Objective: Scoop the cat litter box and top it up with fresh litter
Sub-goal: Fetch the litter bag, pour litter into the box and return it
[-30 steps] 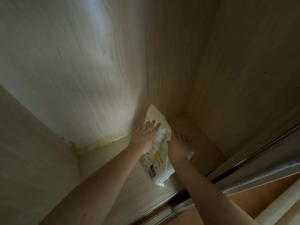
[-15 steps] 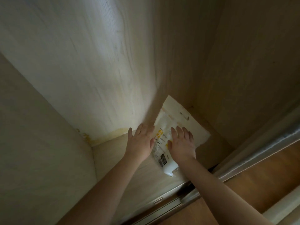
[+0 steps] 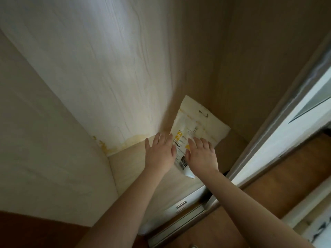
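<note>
Head view looks down into a pale wooden closet, and the litter bag (image 3: pixel 194 126) leans in the back corner on the closet floor (image 3: pixel 143 176). Left hand (image 3: pixel 160 153) hovers spread at its left edge; right hand (image 3: pixel 201 157) lies spread, fingers straight, on the lower front. Neither grips yet. Best, I'd judge, to clamp both side edges and lift evenly, since loose litter shifts. Sliding-door track (image 3: pixel 180 221) and door frame (image 3: pixel 279 122) crowd the right, so draw it straight out.
</note>
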Demonstrator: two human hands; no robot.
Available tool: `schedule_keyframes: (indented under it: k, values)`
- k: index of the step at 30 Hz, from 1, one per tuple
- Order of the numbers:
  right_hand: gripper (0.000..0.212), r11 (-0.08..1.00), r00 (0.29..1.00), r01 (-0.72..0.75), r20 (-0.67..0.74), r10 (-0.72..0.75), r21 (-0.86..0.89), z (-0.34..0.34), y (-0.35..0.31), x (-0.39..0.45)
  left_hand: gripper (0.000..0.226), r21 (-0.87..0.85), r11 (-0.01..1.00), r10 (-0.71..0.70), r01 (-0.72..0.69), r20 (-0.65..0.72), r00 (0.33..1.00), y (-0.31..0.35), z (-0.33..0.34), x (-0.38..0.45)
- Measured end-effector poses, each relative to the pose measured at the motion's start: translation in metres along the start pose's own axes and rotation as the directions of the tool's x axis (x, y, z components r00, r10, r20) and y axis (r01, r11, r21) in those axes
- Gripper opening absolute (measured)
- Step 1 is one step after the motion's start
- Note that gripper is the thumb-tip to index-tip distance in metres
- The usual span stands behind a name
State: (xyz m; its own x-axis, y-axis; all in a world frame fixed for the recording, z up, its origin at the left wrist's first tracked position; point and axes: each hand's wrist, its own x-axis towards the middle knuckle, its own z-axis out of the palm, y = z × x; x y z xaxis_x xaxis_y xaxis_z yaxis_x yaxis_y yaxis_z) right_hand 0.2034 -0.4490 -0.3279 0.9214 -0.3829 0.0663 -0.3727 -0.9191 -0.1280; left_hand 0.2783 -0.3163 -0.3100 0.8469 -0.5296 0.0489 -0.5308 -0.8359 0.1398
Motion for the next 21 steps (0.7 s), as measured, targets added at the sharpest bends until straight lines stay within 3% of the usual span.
schedule_keyframes:
  k: [9,12,16,21]
  values:
    - [0.054,0.988,0.989,-0.146,-0.029,0.145,-0.041,-0.014,-0.019,-0.081,0.049,-0.06,0.997,0.048,-0.047,0.015,0.999,0.022,-0.007,-0.069]
    - [0.047,0.979,0.979,-0.201,-0.047,0.2,-0.021,-0.019,-0.032,-0.117,0.067,-0.09,0.976,0.195,-0.198,-0.043,0.98,0.019,-0.019,-0.108]
    - [0.042,0.981,0.981,-0.187,-0.07,0.183,-0.055,-0.03,-0.057,-0.176,0.056,-0.111,0.916,0.364,-0.386,-0.18,0.914,0.0,-0.037,-0.174]
    - [0.041,0.98,0.972,-0.201,-0.129,0.199,-0.004,-0.053,-0.102,-0.25,0.053,-0.054,0.892,0.445,-0.449,-0.074,0.893,-0.043,-0.056,-0.232]
